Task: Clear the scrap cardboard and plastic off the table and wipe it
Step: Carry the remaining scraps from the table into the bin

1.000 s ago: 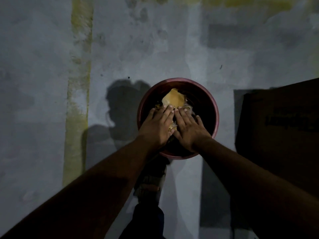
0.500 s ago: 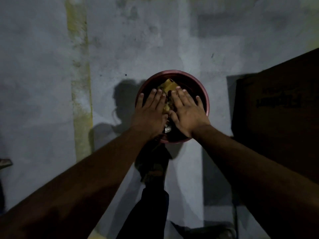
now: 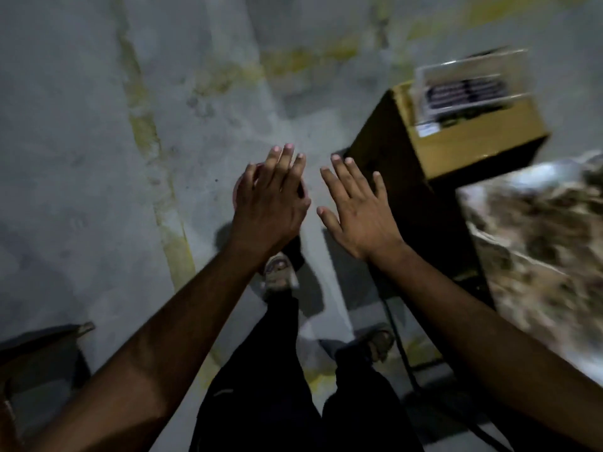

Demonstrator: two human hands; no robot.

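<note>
Left hand (image 3: pixel 270 203) and right hand (image 3: pixel 355 210) both flat, fingers (image 3: pixel 280 161) spread, holding nothing, above grey concrete floor (image 3: pixel 98 158). Round reddish bin (image 3: pixel 236 194) mostly hidden under left hand. Brown cardboard box (image 3: pixel 473 138) just right of right hand; blurred clear plastic pack (image 3: pixel 470 89) on top.

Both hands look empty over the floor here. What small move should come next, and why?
Probably turn right toward the mottled table to start wiping or collect more scrap. The left hand and right hand are open and hold nothing, the red bin is almost hidden beneath the left hand, and the table edge sits just beyond the right forearm.
</note>
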